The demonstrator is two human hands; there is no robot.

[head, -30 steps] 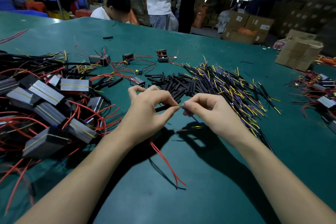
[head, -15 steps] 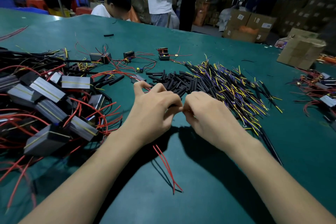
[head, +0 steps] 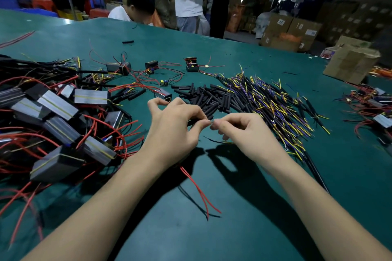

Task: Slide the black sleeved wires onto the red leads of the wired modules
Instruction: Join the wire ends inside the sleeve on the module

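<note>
With our left hand [head: 176, 131] pinching a black sleeve [head: 194, 121] and our right hand [head: 244, 133] pinching a thin wire end tip-to-tip above the worktop [head: 233, 229], any misalignment could buckle the red leads [head: 199, 190] trailing below.
</note>
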